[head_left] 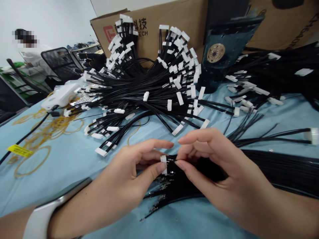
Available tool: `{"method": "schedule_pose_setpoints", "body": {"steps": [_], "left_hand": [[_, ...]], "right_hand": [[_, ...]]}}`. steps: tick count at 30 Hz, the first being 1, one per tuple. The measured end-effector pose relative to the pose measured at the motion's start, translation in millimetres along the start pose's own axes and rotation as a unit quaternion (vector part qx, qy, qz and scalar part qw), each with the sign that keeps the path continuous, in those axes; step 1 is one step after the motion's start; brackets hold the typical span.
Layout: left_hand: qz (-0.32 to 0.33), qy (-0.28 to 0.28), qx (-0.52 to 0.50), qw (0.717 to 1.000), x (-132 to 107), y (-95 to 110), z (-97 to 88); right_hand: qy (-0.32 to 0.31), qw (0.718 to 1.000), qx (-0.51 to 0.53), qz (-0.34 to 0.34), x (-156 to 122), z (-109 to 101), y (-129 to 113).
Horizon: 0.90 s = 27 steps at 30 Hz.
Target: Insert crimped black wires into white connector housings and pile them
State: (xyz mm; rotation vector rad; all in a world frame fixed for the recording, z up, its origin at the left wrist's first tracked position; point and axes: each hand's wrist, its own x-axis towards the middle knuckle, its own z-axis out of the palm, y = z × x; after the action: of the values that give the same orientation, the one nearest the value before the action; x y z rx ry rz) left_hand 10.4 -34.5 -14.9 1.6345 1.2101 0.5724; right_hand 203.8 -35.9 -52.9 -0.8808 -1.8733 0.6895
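Observation:
My left hand (129, 169) pinches a small white plastic connector housing (163, 165) between thumb and forefinger. My right hand (214, 166) pinches the bare tip of a thin black wire (171, 160) right beside that housing. Under and to the right of my hands lies a thick bundle of black wires (269, 169), whose loose ends fan out with small metal crimped terminals (159, 196). Ahead of my hands spreads a large heap of black wires with white connectors (147, 89). A white watch band (40, 222) circles my left wrist.
A light blue sheet (74, 166) covers the table, with loose yellow rubber bands (45, 129) and a yellow tag (20, 150) at left. More connector wires (249, 89) lie at right. Cardboard boxes (149, 30) stand behind, and a person (32, 56) stands far left.

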Motion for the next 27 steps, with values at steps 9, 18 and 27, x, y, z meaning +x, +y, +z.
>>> {"method": "schedule_pose_setpoints", "body": {"steps": [9,18,27], "left_hand": [[-0.024,0.001,-0.033,0.999,2.2,2.5,-0.4],[-0.017,0.013,-0.044,0.999,4.5,4.7,-1.8],[-0.041,0.012,-0.052,0.998,7.5,7.1,-1.3]], "right_hand": [[0.008,1.0,0.003,0.018,-2.3,-0.7,-1.9],[0.015,0.999,0.013,0.036,-0.3,-0.9,-0.1],[0.017,0.997,0.043,0.068,5.8,-4.0,-4.9]]}}
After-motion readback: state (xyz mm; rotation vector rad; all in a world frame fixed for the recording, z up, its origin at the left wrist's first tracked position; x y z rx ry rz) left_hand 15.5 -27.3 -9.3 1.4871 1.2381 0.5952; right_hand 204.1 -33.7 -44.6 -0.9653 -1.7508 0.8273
